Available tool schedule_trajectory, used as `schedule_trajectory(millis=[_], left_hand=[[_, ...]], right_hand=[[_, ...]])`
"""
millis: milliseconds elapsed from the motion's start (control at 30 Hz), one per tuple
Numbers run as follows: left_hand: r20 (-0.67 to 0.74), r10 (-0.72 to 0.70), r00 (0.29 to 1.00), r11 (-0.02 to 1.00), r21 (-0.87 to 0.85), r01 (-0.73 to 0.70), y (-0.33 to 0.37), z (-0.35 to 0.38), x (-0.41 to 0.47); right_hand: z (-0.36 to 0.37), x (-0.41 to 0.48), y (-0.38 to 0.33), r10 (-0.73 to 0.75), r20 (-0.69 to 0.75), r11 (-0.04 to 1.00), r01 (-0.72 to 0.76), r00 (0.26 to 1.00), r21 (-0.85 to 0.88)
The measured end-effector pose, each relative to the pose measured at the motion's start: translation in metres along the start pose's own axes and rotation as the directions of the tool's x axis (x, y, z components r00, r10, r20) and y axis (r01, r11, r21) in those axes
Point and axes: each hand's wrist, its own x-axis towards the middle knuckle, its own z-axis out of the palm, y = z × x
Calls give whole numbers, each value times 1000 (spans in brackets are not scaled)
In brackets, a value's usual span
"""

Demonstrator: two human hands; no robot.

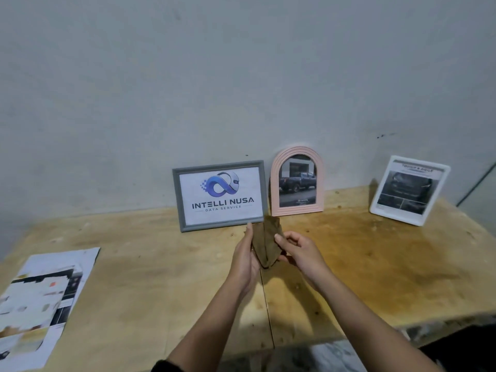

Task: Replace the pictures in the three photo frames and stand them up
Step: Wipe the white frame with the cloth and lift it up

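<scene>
Here the left hand (245, 260) and right hand (300, 251) pinch a folded brown cloth (265, 245), fingers closed, grey rectangular photo frame (218, 196) just beyond the left.

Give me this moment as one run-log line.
grey frame, pink arched frame, white frame: standing | left hand, right hand: both holding brown cloth | loose prints: lying on table

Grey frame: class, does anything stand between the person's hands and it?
Only the brown folded piece that the left hand and right hand themselves hold; its top overlaps the grey frame at the lower right corner. Nothing else visible lies on the table between them.
</scene>
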Motion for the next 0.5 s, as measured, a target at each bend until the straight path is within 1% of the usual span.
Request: schedule_trajectory(millis=[67, 133, 400, 433, 500], left_hand=[[69, -18, 997, 998, -57, 22, 10, 7, -2], [91, -26, 996, 993, -117, 36, 15, 11, -3], [51, -23, 998, 982, -186, 32, 2, 5, -3], [38, -27, 999, 980, -194, 34, 0, 3, -2], [-33, -48, 998, 973, -225, 39, -5, -2, 2]], right_hand=[[-1, 3, -8, -9, -6, 1000, 9, 1000, 21], [-1, 5, -13, -9, -26, 999, 10, 1000, 32], [10, 2, -13, -4, -59, 1000, 3, 998, -20], [9, 2, -12, 6, -67, 1000, -7, 998, -19], [6, 1, -8, 23, -109, 1000, -24, 994, -12]])
